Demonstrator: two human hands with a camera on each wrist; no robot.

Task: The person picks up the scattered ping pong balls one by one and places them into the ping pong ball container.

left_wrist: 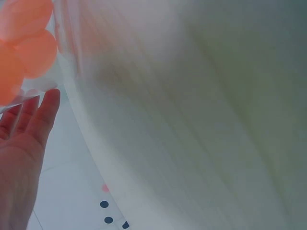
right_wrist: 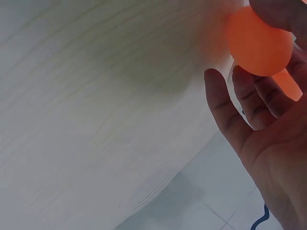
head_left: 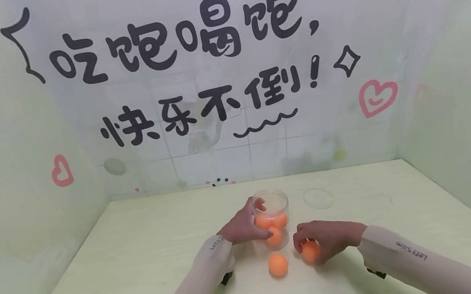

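Observation:
A clear plastic jar (head_left: pixel 281 204) stands upright and uncovered near the middle of the table, with several orange balls (head_left: pixel 274 236) in its lower part. My left hand (head_left: pixel 241 227) holds the jar from its left side, thumb across the near wall and fingers behind it. In the left wrist view, those fingers (left_wrist: pixel 44 115) curve along the jar wall. To the right of the jar, my right hand (head_left: pixel 332 236) grips one orange ball (right_wrist: pixel 259 40) between thumb and fingers, low over the table. Another loose orange ball (head_left: pixel 278 265) rests on the table in front of the jar.
A clear round lid (head_left: pixel 318 198) lies flat on the table, behind the right hand and right of the jar. The pale wood-grain table (head_left: pixel 143 268) meets a printed backdrop (head_left: pixel 201 168) at the back, with walls at both sides.

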